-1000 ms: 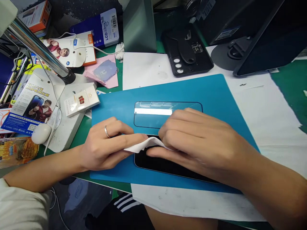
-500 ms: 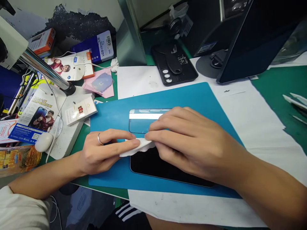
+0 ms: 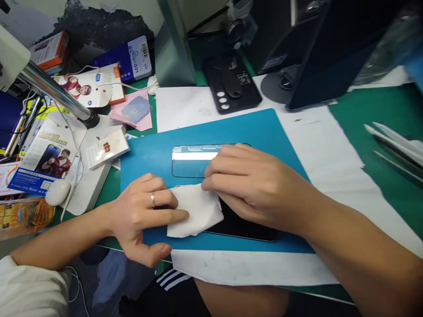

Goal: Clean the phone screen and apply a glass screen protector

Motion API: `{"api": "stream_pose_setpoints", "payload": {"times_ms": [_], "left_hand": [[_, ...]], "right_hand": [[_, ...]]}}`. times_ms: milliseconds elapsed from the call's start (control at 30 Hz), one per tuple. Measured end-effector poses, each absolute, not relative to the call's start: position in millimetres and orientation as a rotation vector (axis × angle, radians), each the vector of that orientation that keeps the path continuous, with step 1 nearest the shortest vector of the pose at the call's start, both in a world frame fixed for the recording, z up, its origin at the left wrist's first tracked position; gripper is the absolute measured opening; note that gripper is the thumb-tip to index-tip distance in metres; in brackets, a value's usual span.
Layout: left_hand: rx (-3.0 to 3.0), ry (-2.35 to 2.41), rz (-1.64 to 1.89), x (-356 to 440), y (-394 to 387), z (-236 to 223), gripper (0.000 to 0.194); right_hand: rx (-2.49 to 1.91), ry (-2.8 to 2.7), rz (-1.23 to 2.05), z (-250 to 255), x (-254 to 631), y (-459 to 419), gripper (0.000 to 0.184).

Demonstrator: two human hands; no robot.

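Note:
A white wipe lies spread over the left end of a black smartphone. Its upper right edge is pinched between the thumb and fingers of my right hand, which covers part of the phone. The index finger of my left hand presses on the wipe's left side, its thumb held well apart and the other fingers bent. Just beyond the wipe, a clear screen protector with a black border rests on the blue mat, its right part hidden behind my right hand.
Behind the mat lies a black phone case, near a monitor. On the left are a cigarette box, a metal lamp post, printed packages and cables. Tweezers lie at the right.
The wipe, folded up between both hands before, is now spread flat over the phone's left end. My left thumb has moved away from the fingers. The whole view has shifted slightly.

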State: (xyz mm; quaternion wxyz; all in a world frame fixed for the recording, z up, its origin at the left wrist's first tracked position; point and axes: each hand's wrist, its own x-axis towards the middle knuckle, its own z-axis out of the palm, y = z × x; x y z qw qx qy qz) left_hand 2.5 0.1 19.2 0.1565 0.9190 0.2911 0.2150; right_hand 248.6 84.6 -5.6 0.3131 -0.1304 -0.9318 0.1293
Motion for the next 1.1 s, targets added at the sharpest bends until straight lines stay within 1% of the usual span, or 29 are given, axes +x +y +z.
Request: {"api": "stream_pose_setpoints", "payload": {"times_ms": [67, 133, 233, 300, 367, 533, 667, 767, 933, 1000, 1100], "left_hand": [[2.618, 0.785, 0.627, 4, 0, 19, 0.047], [2.661, 0.663, 0.578, 6, 0, 17, 0.052], [2.728, 0.602, 0.329, 9, -2, 15, 0.065], [2.736, 0.682, 0.142, 11, -4, 15, 0.079], [2.743, 0.763, 0.019, 11, -8, 15, 0.087], [2.811, 0.861, -0.142, 8, -14, 22, 0.092], [2.795, 0.810, -0.301, 20, -9, 31, 0.101], [2.787, 0.743, -0.320, 48, 2, 29, 0.099], [2.771, 0.674, -0.186, 100, 16, 12, 0.095], [2.770, 0.703, -0.179, 107, 13, 10, 0.094], [2.754, 0.756, -0.261, 97, 0, 16, 0.091]], "right_hand": [[-0.434, -2.379, 0.269, -5, 252, 90, 0.034], [-0.516, -2.283, 0.243, -3, 256, 95, 0.037], [-0.662, -2.123, 0.235, 0, 260, 99, 0.041], [-0.768, -2.087, 0.256, 2, 262, 101, 0.043], [-0.854, -2.074, 0.280, 2, 263, 105, 0.044], [-0.981, -1.949, 0.257, -8, 264, 122, 0.041], [-1.035, -1.955, 0.295, -6, 264, 129, 0.045], [-1.053, -2.001, 0.317, 0, 266, 129, 0.045], [-1.057, -1.965, 0.333, -4, 269, 130, 0.040], [-0.990, -1.903, 0.328, -10, 269, 133, 0.039], [-0.881, -1.851, 0.338, -18, 268, 136, 0.038]]}}
